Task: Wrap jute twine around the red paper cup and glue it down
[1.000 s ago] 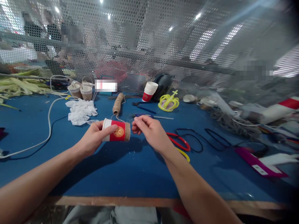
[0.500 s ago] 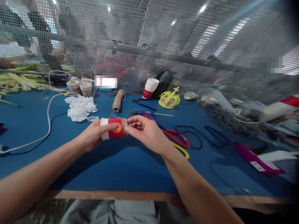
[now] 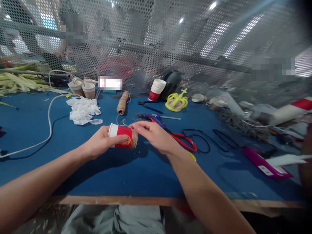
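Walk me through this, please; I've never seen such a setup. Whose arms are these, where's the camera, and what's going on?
There is no machine arm here: these are a person's own bare hands. The view comes from a camera worn on their head, looking forward and down.

The left hand holds a red and white paper cup on its side. Brown twine is wrapped around its base end. The right hand is at that end; whether its fingers pinch a strand is hard to tell.

On the blue table, beyond the hands, lie a roll of twine, crumpled white material, a stack of cups and a yellow crown-shaped piece.
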{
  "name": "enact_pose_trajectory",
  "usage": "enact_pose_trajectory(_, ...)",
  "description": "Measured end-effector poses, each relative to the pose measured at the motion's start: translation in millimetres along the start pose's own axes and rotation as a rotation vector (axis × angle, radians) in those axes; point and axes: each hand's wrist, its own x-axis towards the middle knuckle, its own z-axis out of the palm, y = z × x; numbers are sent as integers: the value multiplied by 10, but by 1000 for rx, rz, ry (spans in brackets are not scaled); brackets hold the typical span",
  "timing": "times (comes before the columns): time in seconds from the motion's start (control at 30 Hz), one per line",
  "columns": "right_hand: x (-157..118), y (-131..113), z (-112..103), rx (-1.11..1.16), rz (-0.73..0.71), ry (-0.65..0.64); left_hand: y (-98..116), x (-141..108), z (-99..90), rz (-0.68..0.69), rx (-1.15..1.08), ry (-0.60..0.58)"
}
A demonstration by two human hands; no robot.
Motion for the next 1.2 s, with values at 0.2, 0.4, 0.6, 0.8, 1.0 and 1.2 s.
enact_pose_trajectory(0.2,23,25,69,387,141,-36,0,-29,-9,38,121,-119)
enact_pose_trajectory(0.4,14,-19,71,439,155,-7,-11,-38,-13,23,173,-93)
enact_pose_trajectory(0.6,10,-21,69,385,41,41,-7,-23,-13,8,164,-56)
enact_pose_trajectory(0.8,16,-12,68,356,-88,103,-2,-25,-9,-41,132,-52)
enact_pose_trajectory(1.0,-2,-38,50,322,-103,173,24,-8,-10,-149,48,-16)
enact_pose_trajectory(1.2,-21,-54,59,251,-116,207,17,-7,-7,-190,53,-4)
